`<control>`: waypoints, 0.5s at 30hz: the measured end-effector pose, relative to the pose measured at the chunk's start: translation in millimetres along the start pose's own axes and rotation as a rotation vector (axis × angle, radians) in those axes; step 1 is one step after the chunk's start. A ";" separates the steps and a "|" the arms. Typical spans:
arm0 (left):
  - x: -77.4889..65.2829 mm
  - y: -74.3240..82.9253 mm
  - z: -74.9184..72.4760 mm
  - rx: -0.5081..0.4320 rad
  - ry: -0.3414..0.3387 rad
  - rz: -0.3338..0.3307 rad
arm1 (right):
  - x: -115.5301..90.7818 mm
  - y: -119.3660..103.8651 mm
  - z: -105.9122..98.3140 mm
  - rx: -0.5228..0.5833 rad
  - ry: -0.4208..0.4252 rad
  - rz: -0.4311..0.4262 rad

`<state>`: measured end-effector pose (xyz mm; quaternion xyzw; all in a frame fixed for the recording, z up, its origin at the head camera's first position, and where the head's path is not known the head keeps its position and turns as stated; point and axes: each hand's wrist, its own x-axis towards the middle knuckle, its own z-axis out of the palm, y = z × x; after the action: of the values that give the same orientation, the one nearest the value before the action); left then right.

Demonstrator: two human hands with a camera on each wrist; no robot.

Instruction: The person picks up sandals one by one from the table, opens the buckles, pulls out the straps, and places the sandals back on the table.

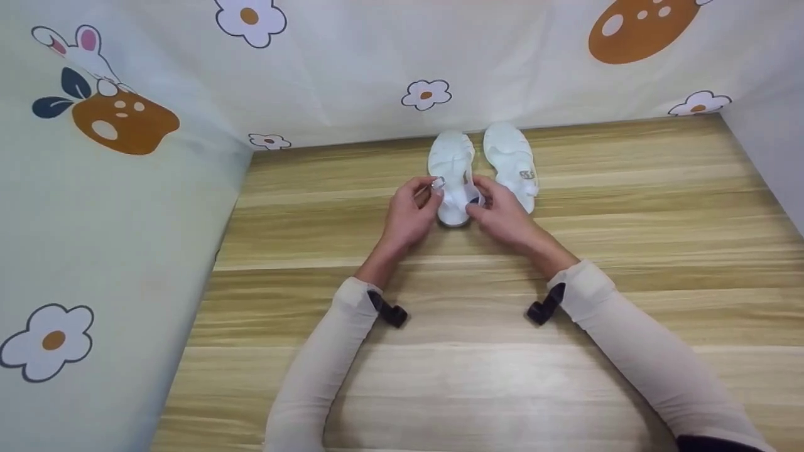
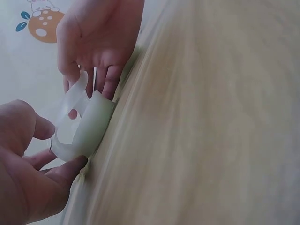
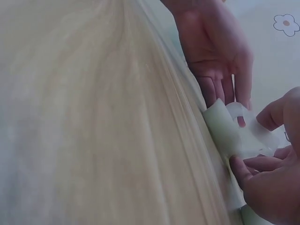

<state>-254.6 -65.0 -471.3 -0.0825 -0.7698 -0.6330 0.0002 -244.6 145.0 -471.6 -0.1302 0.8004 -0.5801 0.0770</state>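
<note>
A white sandal [image 1: 451, 147] lies on the wood-look floor, its toe toward the wall and its heel toward me. At its left side my left hand [image 1: 409, 216] pinches the strap by the small metal buckle [image 1: 438, 182] between thumb and fingers. My right hand [image 1: 505, 220] holds the opposite side of the same sandal near the heel, where a dark patch shows inside. In the left wrist view the heel cup [image 2: 93, 124] stands between both hands. The matching sandal [image 1: 505, 145], with a buckle on its outer side, lies just right, partly behind my right hand.
Behind the sandals rises a pale wall covering [image 1: 352, 75] printed with flowers and fruit, and it also runs along the left. The wood-look floor [image 1: 477, 370] stretches from the wall toward me. A dark wrist camera [image 1: 396, 316] sits at the left cuff.
</note>
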 end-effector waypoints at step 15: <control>-24.6 9.2 6.9 -0.062 0.028 0.049 | -23.8 -8.1 -8.8 0.049 -0.048 -0.115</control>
<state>-228.4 -59.7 -466.3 -0.0923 -0.7476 -0.6573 0.0237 -223.3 157.8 -461.8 -0.1876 0.7751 -0.5997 0.0660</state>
